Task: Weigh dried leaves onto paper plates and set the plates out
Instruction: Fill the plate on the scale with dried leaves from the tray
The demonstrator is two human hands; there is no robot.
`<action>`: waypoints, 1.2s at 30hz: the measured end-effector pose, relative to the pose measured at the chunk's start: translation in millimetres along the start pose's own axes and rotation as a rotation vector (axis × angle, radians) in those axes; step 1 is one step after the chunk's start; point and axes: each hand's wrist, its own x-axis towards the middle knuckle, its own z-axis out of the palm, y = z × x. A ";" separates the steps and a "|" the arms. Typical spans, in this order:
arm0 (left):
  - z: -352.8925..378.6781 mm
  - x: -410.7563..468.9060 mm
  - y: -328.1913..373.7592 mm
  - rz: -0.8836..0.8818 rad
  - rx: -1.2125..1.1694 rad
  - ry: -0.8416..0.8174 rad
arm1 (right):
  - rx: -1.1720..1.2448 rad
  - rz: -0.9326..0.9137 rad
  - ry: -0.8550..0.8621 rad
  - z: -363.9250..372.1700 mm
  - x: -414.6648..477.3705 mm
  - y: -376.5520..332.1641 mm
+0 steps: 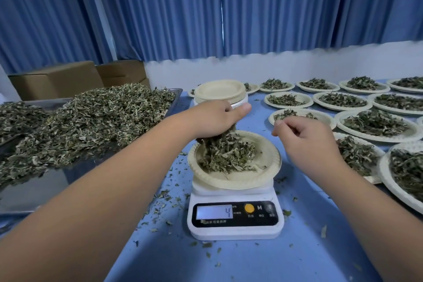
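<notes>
Pleated blue curtains (160,18) above white wall | steel tray (34,190) of dried green leaves (91,117) at left | left hand (217,121) clamped on a clump of them over cream paper plate (263,181) on white digital scale (235,231), display "4", button "M" | right hand (306,137) loosely curled, empty | filled plates (340,119) crowd right; blue bench (240,263) bare nearest.

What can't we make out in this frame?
Head view:
- Left hand: fingertips buried in leaves.
- Right hand: pinching anything? Too small.
- Scale button labels: too small.
- Tray: cut by left edge.
- Plate stack: base behind left hand.
</notes>
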 end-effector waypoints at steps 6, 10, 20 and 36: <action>-10.1 -18.1 -6.6 -0.003 -0.209 -0.034 | -0.002 -0.001 0.001 -1.5 -0.2 -0.1; -11.0 -30.1 -10.5 -0.015 -0.287 -0.018 | -0.019 -0.004 -0.002 -2.0 -0.2 -1.0; -4.0 -45.5 -11.2 0.043 -0.442 0.068 | 0.009 0.012 -0.013 -3.0 -1.9 -1.0; 20.4 -80.1 -92.3 -0.151 -0.225 0.434 | -0.014 0.053 -0.049 -3.9 -1.9 -1.1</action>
